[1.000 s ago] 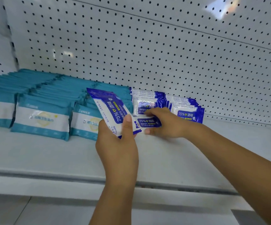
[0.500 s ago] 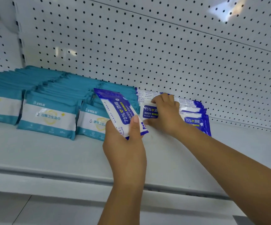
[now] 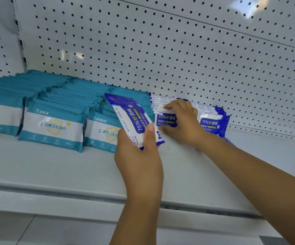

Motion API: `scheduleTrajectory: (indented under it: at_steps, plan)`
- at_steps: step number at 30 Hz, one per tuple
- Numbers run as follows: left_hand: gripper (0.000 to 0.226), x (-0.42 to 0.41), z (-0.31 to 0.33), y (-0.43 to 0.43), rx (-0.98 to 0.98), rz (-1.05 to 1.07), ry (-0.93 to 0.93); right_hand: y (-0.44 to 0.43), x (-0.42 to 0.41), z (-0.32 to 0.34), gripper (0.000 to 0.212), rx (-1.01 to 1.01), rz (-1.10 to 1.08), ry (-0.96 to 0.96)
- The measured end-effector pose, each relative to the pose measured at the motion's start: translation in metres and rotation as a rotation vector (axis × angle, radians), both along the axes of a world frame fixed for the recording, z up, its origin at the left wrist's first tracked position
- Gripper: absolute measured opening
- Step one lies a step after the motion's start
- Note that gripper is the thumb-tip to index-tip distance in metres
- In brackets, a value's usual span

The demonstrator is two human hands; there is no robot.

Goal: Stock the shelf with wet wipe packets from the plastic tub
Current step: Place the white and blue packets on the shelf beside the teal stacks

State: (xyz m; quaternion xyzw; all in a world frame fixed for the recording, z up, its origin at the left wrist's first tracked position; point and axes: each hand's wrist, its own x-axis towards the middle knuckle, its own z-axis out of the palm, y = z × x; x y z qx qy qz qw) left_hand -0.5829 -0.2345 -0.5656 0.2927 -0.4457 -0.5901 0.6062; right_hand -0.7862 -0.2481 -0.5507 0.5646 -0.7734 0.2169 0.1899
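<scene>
My left hand [image 3: 139,156] grips a blue and white wet wipe packet [image 3: 132,119], tilted, just above the white shelf [image 3: 54,170]. My right hand [image 3: 183,124] holds another blue packet [image 3: 165,119] upright, fingers on its top edge, thumb at its bottom, at the front of a row of blue packets [image 3: 212,121] standing against the pegboard. The plastic tub is out of view.
Rows of teal wet wipe packets [image 3: 53,126] fill the shelf's left half up to the blue rows. A white pegboard back wall [image 3: 161,50] rises behind. The shelf's front lip [image 3: 72,193] runs across below my hands; bare shelf lies at the right.
My right hand has stood its packet upright against the blue row, where a second ago it lay low on the shelf. The left hand keeps hold of its tilted packet.
</scene>
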Motion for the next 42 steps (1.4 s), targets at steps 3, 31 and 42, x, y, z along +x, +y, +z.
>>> scheduleTrajectory:
  at_steps: [3,31,42]
  plan:
    - [0.016,-0.001,0.000,0.000,-0.007,0.001,-0.016,-0.003,0.000,-0.001,0.062,-0.041,-0.033,0.085]
    - [0.032,0.007,0.010,0.008,0.052,-0.304,0.016,0.070,0.056,0.051,0.047,-0.084,0.157,-0.953]
    - [0.011,0.011,0.008,0.016,-0.109,-0.182,-0.057,0.113,0.053,0.057,0.039,-0.049,0.317,-1.270]
